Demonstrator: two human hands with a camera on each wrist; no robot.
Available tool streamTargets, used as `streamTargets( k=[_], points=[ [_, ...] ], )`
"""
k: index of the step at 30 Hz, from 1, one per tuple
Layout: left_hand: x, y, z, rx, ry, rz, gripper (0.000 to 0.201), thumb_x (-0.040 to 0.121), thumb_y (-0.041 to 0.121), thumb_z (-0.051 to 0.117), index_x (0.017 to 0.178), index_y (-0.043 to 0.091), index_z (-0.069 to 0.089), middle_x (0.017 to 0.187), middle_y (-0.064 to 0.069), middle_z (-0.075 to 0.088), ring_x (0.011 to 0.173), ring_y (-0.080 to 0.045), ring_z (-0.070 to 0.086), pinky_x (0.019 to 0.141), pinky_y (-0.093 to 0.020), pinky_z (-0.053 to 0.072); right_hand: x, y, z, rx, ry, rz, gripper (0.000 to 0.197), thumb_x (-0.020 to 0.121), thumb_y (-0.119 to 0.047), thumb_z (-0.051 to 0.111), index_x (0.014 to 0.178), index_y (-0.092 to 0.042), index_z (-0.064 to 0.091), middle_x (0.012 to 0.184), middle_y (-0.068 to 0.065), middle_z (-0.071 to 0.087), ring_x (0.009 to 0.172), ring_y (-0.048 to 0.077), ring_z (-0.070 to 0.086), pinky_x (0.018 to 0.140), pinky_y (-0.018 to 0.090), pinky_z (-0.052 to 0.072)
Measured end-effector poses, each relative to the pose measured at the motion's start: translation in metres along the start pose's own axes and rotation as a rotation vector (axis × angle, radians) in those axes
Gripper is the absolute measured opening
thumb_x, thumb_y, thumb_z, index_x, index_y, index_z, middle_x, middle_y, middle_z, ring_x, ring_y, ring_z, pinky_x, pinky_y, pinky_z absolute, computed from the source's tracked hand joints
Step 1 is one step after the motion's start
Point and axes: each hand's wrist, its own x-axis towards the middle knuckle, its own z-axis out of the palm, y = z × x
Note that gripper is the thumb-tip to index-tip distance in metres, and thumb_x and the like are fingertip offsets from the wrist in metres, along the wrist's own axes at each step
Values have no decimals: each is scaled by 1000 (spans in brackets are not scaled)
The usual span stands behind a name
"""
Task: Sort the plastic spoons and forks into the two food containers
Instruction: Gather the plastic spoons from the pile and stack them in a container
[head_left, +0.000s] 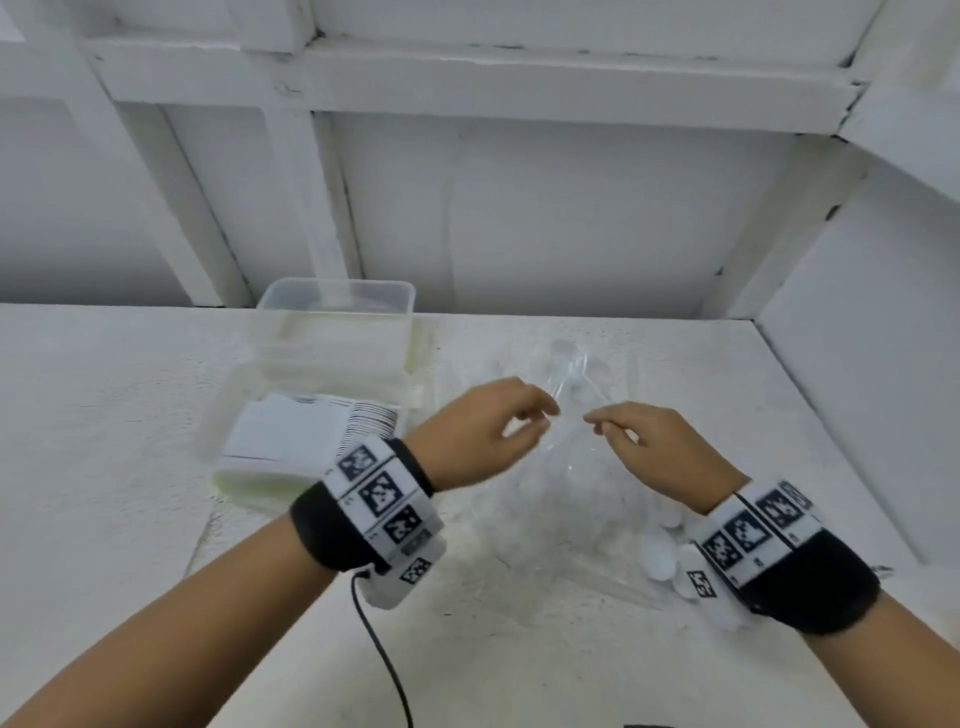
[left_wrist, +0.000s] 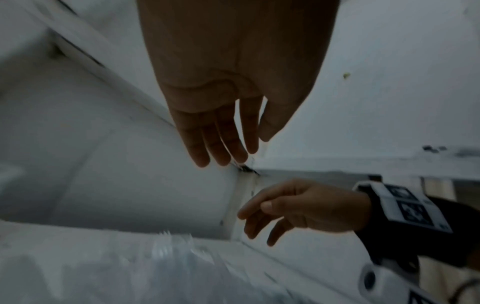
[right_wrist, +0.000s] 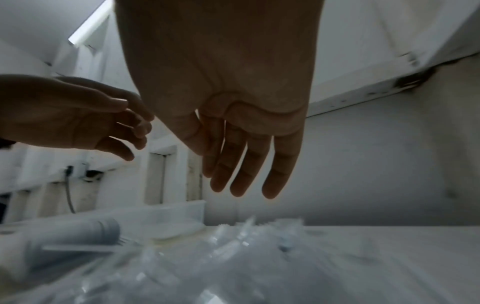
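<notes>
Spoons and forks lie in a clear plastic bag (head_left: 545, 499) on the table (head_left: 130, 415), w/ white spoons (head_left: 662, 553) spilling out at its near right end, just beside the right wrist. The 2 food containers (head_left: 337, 312) sit to the left of the bag, touching each other; the nearer one (head_left: 270, 467) already holds a row of white pieces, type too blurred to tell.

Left hand (head_left: 480, 431) and right hand (head_left: 644, 441) hover over the bag's far end, fingertips near each other. In the head view each seems to pinch something thin and clear, maybe the bag film or a clear utensil (head_left: 569, 374); can't tell which. In the wrist views the fingers hang fairly straight and loose, w/ no clear hold.

Judgement: step in hand is opening the bag or pulling 1 piece out. To do it well, take a piece by its handle, not the film, and check the head end before choosing a container.

Bag's long axis runs from near right to far left-centre. The clear piece points away from the person, head at the far end.
</notes>
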Motion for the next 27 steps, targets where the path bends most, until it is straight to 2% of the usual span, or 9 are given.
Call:
streamTargets(
  k=[3, 6, 9, 12, 14, 17, 22, 24, 27],
  points=[
    [20, 9, 41, 43, -208, 25, 27, 95, 20, 49, 118, 11, 60, 112, -8, 60, 102, -19, 55, 86, -17, 37, -22, 38, -8, -3, 17, 111, 27, 95, -12, 47, 117, -13, 64, 114, 3, 65, 106, 15, 58, 90, 19, 39],
    [34, 17, 72, 121, -392, 103, 30, 95, 22, 51, 123, 15, 60, 120, -11, 55, 108, -27, 52, 95, -34, 40, -38, 62, -13, -56, -2, 200, 27, 94, -11, 47, 116, -14, 63, 113, 5, 65, 102, 17, 58, 91, 25, 43],
    [42, 28, 96, 294, -563, 215, 36, 93, 28, 55, 128, 19, 57, 123, -12, 49, 109, -30, 46, 92, -36, 39, -47, 77, -13, -96, -27, 236, 27, 94, -9, 48, 115, -14, 64, 109, 7, 64, 96, 18, 58, 88, 26, 44],
    [44, 36, 117, 492, -646, 278, 44, 88, 39, 59, 128, 20, 56, 120, -11, 46, 107, -29, 41, 83, -32, 35, -51, 83, -12, -121, -44, 234, 27, 92, -7, 48, 112, -14, 65, 104, 8, 63, 92, 18, 56, 83, 24, 42],
    [44, 38, 127, 581, -649, 300, 45, 87, 40, 59, 125, 17, 57, 119, -11, 45, 107, -29, 40, 82, -33, 34, -52, 86, -12, -142, -59, 229, 29, 91, -5, 48, 111, -14, 65, 98, 6, 60, 91, 17, 55, 79, 22, 39],
    [46, 38, 133, 570, -643, 299, 39, 89, 35, 58, 120, 12, 57, 120, -13, 45, 108, -29, 41, 84, -35, 36, -53, 90, -11, -184, -102, 219, 32, 89, -2, 47, 111, -17, 66, 93, 0, 50, 87, 12, 49, 76, 19, 35],
    [47, 37, 124, 499, -563, 376, 29, 93, 28, 52, 116, 12, 61, 120, -12, 49, 108, -30, 44, 83, -36, 33, -58, 97, -9, -267, -202, 205, 35, 89, -8, 52, 118, -24, 62, 97, -4, 41, 95, 15, 47, 80, 20, 38],
    [47, 36, 115, 395, -478, 441, 27, 93, 27, 54, 112, 12, 64, 116, -13, 52, 104, -31, 47, 82, -37, 34, -59, 98, -7, -308, -208, 175, 36, 90, -16, 54, 122, -30, 58, 98, -6, 39, 98, 15, 47, 83, 22, 41],
    [49, 36, 99, 94, -257, 488, 27, 90, 31, 56, 96, 7, 66, 97, -10, 59, 86, -26, 54, 75, -39, 44, -60, 100, -3, -341, -184, 128, 35, 89, -26, 57, 123, -33, 58, 99, -7, 38, 95, 14, 46, 78, 23, 39]
  ],
)
